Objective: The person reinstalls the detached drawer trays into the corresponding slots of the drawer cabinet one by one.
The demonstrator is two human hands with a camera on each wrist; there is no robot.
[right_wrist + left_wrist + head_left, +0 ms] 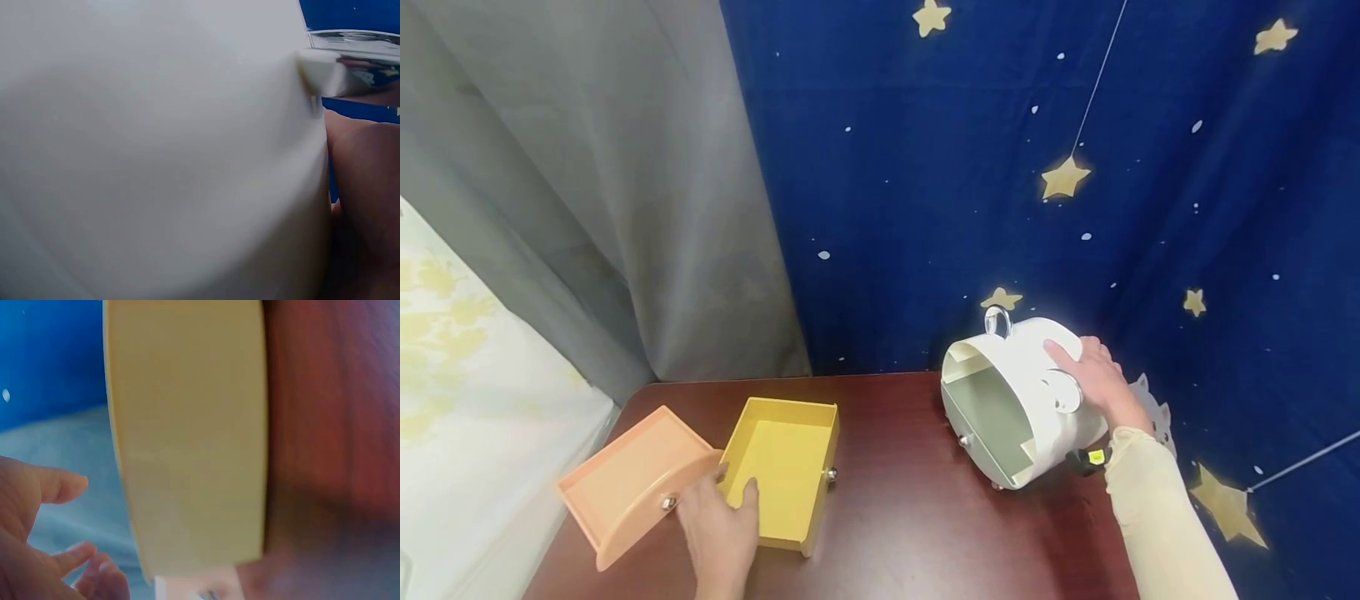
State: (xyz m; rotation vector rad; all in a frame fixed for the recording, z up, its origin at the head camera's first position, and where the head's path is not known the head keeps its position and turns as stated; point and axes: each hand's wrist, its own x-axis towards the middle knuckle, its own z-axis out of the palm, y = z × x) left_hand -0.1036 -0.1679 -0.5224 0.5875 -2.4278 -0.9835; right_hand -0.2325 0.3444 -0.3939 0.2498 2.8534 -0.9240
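My left hand (pixel 718 521) is over the near left side of the yellow drawer (pixel 782 467), thumb and fingers apart with nothing between them. Beside its fingers is an orange drawer (pixel 640 479) with a curved front and a silver knob. The yellow drawer's side wall (pixel 187 437) fills the middle of the left wrist view. At the right, my right hand (pixel 1101 379) grips the top and back of a white rounded cabinet (pixel 1048 400) with silver rings on top. A grey-green drawer (pixel 988 408) sits inside its lower part. The right fingertips are mostly hidden.
The dark red table (pixel 887 500) carries these things. Behind it hang a grey curtain (pixel 700 208) and a blue curtain with stars (pixel 925 208). A grey, cat-eared object (pixel 1159 417) shows partly behind the right forearm. Pale floral fabric (pixel 467 375) hangs at the left.
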